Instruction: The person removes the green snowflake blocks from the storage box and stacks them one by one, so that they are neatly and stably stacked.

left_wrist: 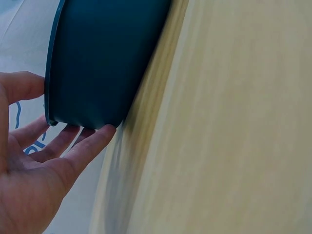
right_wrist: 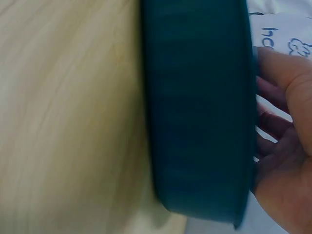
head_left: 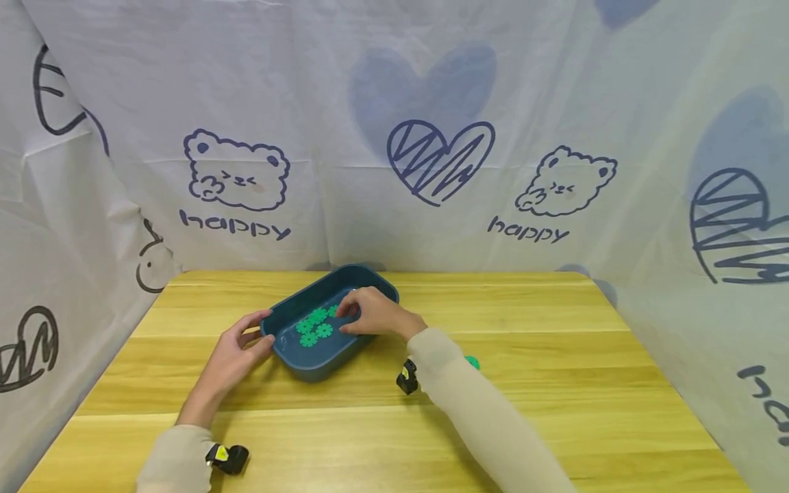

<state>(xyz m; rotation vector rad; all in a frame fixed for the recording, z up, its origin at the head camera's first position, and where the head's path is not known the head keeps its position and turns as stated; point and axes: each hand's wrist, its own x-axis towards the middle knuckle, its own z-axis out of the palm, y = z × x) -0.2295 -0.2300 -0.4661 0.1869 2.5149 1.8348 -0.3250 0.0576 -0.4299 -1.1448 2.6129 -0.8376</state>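
Green, flower-shaped flat pieces [head_left: 308, 339] lie clustered between the two hands, inside a dark blue oblong tray [head_left: 311, 370] with rounded corners. The left hand [head_left: 237, 352] grips the tray's end, thumb at the rim, fingers against the outer wall. The right hand [head_left: 374, 311] reaches in over the other half, fingers bent, thumb apart from them; whether its fingertips touch a piece I cannot tell. One more green piece [head_left: 472, 361] shows beside the right beige sleeve [head_left: 487, 404], on the yellowish wood-grained table [head_left: 555, 329].

Blue "happy" [head_left: 235, 225] beneath each of two bear drawings [head_left: 240, 168] on the white cloth [head_left: 314, 96]; partial "ha" [head_left: 767, 400] at far right.
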